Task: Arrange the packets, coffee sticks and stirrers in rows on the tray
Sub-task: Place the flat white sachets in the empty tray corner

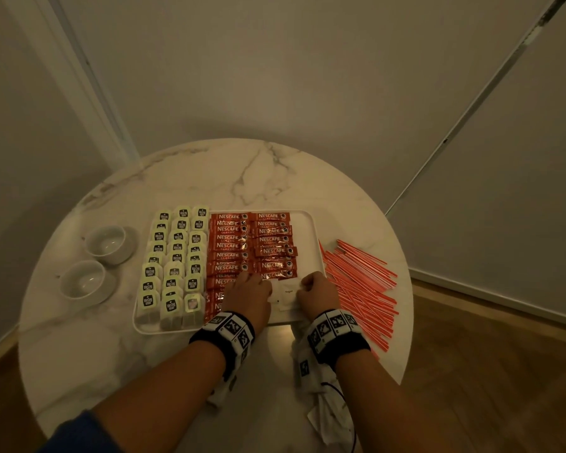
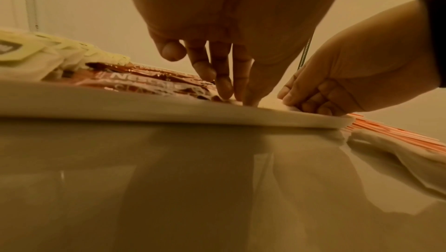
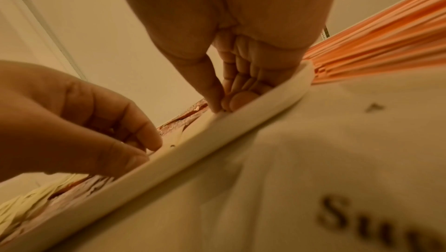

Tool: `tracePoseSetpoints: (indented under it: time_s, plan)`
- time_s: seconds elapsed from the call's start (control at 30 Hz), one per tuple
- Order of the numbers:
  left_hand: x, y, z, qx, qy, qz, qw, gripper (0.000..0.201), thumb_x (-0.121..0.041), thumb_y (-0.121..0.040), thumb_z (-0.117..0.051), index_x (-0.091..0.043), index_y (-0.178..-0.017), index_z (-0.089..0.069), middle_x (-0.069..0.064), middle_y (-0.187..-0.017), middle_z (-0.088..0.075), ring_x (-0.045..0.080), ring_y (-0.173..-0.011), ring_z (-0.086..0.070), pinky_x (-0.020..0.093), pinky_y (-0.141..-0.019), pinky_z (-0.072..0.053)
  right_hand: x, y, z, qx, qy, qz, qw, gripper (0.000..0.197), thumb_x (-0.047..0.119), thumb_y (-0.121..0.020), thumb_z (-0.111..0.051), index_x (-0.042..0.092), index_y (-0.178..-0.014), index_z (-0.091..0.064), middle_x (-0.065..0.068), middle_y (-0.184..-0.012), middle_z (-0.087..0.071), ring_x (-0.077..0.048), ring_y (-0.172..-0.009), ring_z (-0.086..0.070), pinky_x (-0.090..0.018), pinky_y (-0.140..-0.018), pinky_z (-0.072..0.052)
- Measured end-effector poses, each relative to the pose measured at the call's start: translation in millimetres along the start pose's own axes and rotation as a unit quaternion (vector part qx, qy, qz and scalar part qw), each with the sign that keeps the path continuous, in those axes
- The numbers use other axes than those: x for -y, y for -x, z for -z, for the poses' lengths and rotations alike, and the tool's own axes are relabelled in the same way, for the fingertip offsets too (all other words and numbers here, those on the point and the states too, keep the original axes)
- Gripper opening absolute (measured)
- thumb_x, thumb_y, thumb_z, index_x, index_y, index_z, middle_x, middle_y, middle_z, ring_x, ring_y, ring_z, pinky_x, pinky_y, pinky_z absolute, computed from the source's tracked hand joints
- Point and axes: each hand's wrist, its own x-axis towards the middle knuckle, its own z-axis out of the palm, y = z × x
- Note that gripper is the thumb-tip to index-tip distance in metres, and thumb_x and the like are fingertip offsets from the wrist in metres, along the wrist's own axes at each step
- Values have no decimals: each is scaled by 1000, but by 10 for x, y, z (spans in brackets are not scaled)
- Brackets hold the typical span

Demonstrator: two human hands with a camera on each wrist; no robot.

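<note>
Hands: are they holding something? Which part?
Both hands, left and right, pinch the white sugar packet on the tray, one at each end.

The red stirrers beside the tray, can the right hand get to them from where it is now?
Probably yes. The right hand sits at the tray's near right corner, pinching a white sugar packet; the red stirrers lie loose on the table just beyond the rim, nothing between.

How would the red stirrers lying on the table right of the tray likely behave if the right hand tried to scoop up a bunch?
The red stirrers are thin, straight sticks in a loose, crisscrossed pile on the marble table, so they probably weigh little and would likely slide or scatter on the glossy top. Some would likely slip from a loose grip. The right hand may need to square them first.
</note>
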Motion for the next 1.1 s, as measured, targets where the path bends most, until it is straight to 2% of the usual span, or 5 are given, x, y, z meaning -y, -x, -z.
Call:
tracePoseSetpoints:
  time_s: [0.4,0.47,0.63,0.77,1.1]
  plan:
    - [-20,-35,26,5,0,8,1000,26,-31,-91,-52,-25,-116,-55,-5,-124,-51,20,-119,-38,38,-97,-36,2,153,185,5,-26,67,997,8,6,-87,-58,13,-91,-56,8,-81,-50,-14,-81,-51,-16,-63,-37]
    - [-28,-42,38,5,11,13,1000,29,-33,-90,-54,-26,-118,-53,-5,-126,-50,20,-120,-38,38,-98,-36,47,150,200,9,-2,72,997,10,9,-87,-58,17,-92,-56,3,-91,-55,-15,-86,-53,-14,-63,-37]
    - [-70,-7,80,-4,-16,-1,1000,42,-35,-88,-54,-27,-129,-49,-4,-137,-40,23,-124,-33,41,-99,-35,206,265,207,-16,165,198,966,37,24,-93,-50,24,-130,-52,3,-133,-46,-20,-123,-39,-36,-106,-35]
    - [-111,43,99,23,-43,-6,999,40,-36,-91,-50,-26,-130,-50,-7,-142,-39,25,-131,-27,43,-103,-29,258,392,107,14,258,251,933,44,26,-93,-48,25,-137,-45,7,-145,-36,-22,-124,-33,-34,-100,-36]
    - [-102,64,131,58,-51,-11,997,44,-35,-92,-51,-23,-134,-47,-6,-139,-43,23,-132,-27,43,-105,-28,244,423,-24,44,263,235,935,63,34,-89,-54,24,-147,-29,8,-152,-23,-24,-126,-28,-38,-100,-32]
